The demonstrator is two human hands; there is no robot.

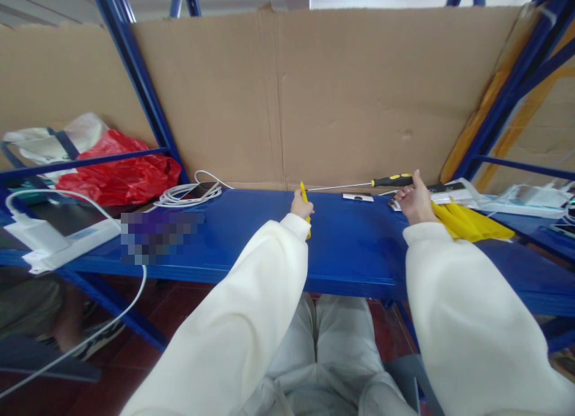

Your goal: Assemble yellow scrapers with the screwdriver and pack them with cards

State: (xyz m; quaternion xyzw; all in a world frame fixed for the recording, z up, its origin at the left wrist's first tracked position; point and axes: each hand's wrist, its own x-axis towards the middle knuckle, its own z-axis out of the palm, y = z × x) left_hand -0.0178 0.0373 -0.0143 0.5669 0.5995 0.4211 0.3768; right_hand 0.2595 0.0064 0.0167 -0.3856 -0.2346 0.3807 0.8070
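My left hand is closed around a slim yellow item that sticks out above and below the fist, above the blue shelf. What kind of thing it is I cannot make out. My right hand is held further right with fingers curled and thumb up; whatever may be inside is hidden. Beside its thumb is the black-and-yellow handle of a long screwdriver, its thin shaft reaching left toward my left hand. I cannot tell whether the right hand touches it. A small white-and-dark piece lies below the shaft.
Yellow sheets and a white power strip lie right. Left are a coiled white cable, a red plastic bag and a power strip with a white plug. Cardboard closes the back between blue posts. Another person's leg shows lower left.
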